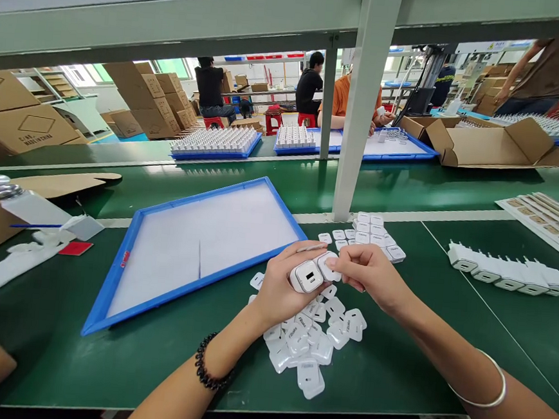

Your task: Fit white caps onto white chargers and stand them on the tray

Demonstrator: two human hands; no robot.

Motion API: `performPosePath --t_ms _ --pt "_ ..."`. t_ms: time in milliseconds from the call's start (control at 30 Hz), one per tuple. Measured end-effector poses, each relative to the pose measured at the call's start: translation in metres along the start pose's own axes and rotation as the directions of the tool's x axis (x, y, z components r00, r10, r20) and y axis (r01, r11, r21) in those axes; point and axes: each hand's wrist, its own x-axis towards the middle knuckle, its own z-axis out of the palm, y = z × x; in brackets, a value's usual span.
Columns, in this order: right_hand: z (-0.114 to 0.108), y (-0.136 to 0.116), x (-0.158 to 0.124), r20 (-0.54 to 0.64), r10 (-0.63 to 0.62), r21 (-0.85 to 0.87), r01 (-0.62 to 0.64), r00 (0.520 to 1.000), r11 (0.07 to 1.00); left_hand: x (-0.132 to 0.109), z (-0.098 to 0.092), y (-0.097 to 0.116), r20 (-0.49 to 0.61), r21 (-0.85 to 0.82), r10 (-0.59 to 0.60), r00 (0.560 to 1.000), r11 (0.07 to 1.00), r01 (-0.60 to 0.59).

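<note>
We hold a white charger in our left hand, fingers closed around it, its ports facing us, over the desk near the tray's closest corner. A second white piece sits against it, and the bent fingers of our right hand are at that piece's right edge; whether they pinch it or only touch it, we cannot tell. Below our hands, loose white covers spread in a heap whose lowest ones lie just short of the desk's front edge. On our left, the blue-rimmed tray stands slanted, its far right corner running back towards the other desk line, its near rim close to our left forearm. Ahead, stacked covers lie near the foot of the post, which limits reach straight forward. To the right, green desk gives our right arm broad room up to a thin pale line; just past it stands a row of chargers, with card strips behind. At the lower left, a bare limb shows over the desk's front edge; whose, we cannot tell.
</note>
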Motion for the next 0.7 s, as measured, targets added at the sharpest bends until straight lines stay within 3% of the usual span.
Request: performPosePath --t_ms 167,400,567,700 --pt "0.002 0.001 0.002 -0.073 -0.036 -0.031 0.034 0.997 0.999 0.0 0.0 0.001 -0.018 -0.07 -0.09 0.996 0.994 0.089" --pt "0.011 0.012 0.002 -0.013 0.007 0.022 -0.006 1.0 1.0 0.0 0.005 0.002 0.013 -0.189 -0.174 0.985 0.967 0.173" --pt "0.012 0.016 0.0 0.01 -0.047 -0.071 0.048 0.999 0.996 0.0 0.003 0.001 0.025 -0.317 -0.218 0.976 0.924 0.215" --pt "0.004 0.008 -0.002 0.154 -0.1 0.058 0.092 0.983 0.994 0.001 -0.003 0.003 0.016 -0.308 -0.199 0.98 0.931 0.194"
